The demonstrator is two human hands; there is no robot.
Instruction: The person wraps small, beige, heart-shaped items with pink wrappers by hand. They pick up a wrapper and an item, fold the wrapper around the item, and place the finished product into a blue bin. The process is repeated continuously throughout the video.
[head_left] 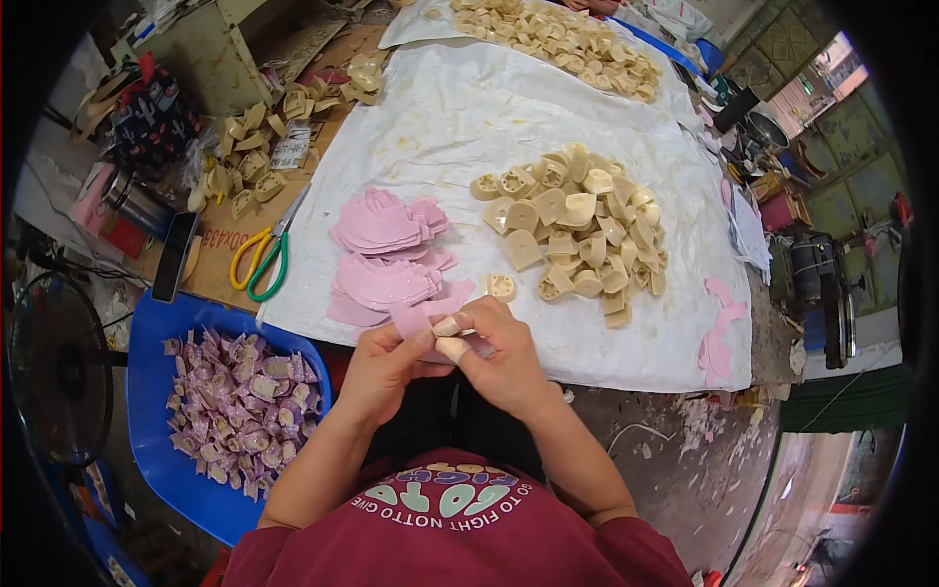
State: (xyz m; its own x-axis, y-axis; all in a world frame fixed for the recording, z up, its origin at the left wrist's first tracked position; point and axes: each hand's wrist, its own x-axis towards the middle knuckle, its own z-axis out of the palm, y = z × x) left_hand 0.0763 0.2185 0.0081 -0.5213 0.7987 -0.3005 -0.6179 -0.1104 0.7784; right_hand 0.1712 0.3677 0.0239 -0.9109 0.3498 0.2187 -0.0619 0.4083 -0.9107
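**Pink piece in hand, near edge of the table**

So the pink piece (409, 319) is up at the table's near edge, pinched between the left hand's (383, 364) thumb and fingers. Right hand (504, 357) has its thumb and fingers bunched right beside it, pale covers (452, 349) on the tips; can't tell if they're gripping anything. Just past the hands: pink stacks (386, 279) on a white sheet (460, 127), one lone beige block (499, 286), then a beige heap (587, 230) to the right. Scissors (259, 262) lie left of the stacks, and a blue tub (147, 391) of purplish bits (245, 411) sits below left.
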